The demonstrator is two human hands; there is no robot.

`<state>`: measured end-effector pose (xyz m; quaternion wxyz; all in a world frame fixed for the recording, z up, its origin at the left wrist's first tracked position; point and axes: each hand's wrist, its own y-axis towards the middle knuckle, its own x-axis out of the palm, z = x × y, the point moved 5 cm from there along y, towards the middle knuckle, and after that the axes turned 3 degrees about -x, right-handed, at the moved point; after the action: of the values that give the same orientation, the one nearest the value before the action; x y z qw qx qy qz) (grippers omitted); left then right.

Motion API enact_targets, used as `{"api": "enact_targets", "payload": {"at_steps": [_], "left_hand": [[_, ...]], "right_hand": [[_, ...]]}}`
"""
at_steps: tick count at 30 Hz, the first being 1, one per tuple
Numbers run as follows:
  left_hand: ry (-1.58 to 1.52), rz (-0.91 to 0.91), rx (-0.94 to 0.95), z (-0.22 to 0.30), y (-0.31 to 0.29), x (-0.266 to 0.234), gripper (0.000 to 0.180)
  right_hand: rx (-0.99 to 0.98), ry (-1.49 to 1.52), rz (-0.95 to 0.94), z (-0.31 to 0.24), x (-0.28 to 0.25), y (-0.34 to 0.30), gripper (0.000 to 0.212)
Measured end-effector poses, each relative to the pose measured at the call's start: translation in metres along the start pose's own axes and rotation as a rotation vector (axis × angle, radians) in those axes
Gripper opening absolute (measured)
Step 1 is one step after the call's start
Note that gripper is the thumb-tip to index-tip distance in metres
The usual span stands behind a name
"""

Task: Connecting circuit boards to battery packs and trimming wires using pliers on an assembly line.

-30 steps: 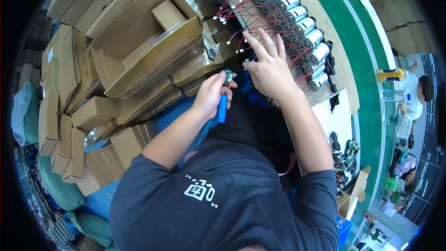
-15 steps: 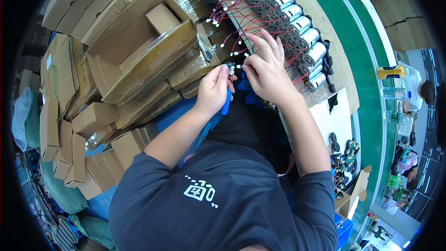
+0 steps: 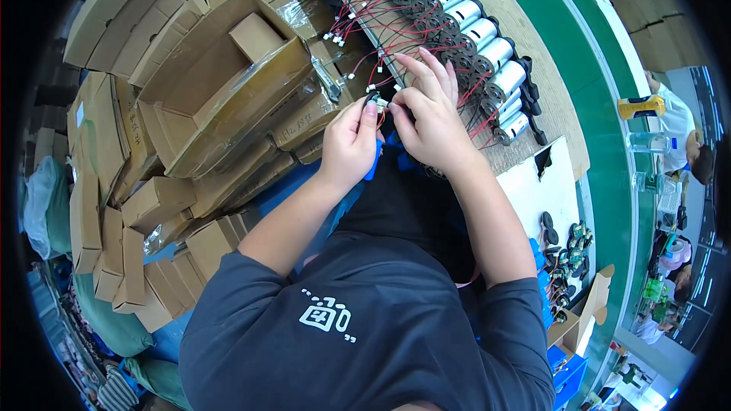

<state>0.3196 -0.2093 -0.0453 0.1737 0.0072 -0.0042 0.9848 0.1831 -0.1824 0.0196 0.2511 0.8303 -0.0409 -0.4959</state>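
Note:
My left hand [image 3: 347, 144] is closed on a small circuit board [image 3: 377, 99] with thin wires, which shows only partly past the thumb. A blue piece [image 3: 374, 164] hangs below those fingers; I cannot tell how it joins the board. Against the board, my right hand [image 3: 432, 125] pinches a small white plug [image 3: 384, 105], its other fingers raised. Whether the plug sits in a socket is too small to see. Beyond the hands stand silver cylindrical motors [image 3: 480, 33] in a row, with black round ends and red leads [image 3: 365, 30] tipped with white plugs.
Open cardboard boxes [image 3: 221, 84] are stacked on the left. The motors rest on a wooden board [image 3: 560, 106] over a green bench [image 3: 609, 144]. Several small circuit boards [image 3: 575, 251] lie at right by an open carton [image 3: 594, 308]. Other people work at far right.
My right hand has come left to the board, closing the small gap between its fingertips and my left hand. The view has shifted slightly.

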Motion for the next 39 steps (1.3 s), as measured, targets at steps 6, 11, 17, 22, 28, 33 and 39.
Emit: {"api": "enact_targets", "payload": {"at_steps": [6, 11, 17, 22, 28, 33, 39], "left_hand": [[0.201, 0.03, 0.175, 0.014, 0.001, -0.003, 0.023], [0.311, 0.016, 0.359, 0.011, 0.005, -0.007, 0.026], [0.297, -0.005, 0.33, 0.01, 0.0, -0.003, 0.027], [0.143, -0.024, 0.197, 0.006, -0.007, 0.006, 0.021], [0.11, 0.044, 0.151, 0.006, -0.015, 0.008, 0.023], [0.061, 0.073, 0.122, 0.007, -0.014, 0.017, 0.024], [-0.014, 0.016, -0.092, -0.054, -0.004, -0.013, 0.021]], "right_hand": [[-0.006, 0.003, -0.046, 0.001, 0.001, 0.0, 0.006], [0.018, 0.062, -0.093, 0.002, 0.001, 0.001, 0.005], [0.028, 0.088, -0.093, 0.004, 0.005, 0.001, 0.002], [0.033, 0.113, -0.058, 0.004, 0.005, 0.004, 0.002], [-0.01, 0.112, -0.044, -0.004, 0.014, 0.001, 0.005], [0.023, 0.074, 0.063, -0.004, 0.002, -0.008, 0.005], [0.016, -0.116, 0.134, -0.03, -0.048, -0.02, 0.013]]}}
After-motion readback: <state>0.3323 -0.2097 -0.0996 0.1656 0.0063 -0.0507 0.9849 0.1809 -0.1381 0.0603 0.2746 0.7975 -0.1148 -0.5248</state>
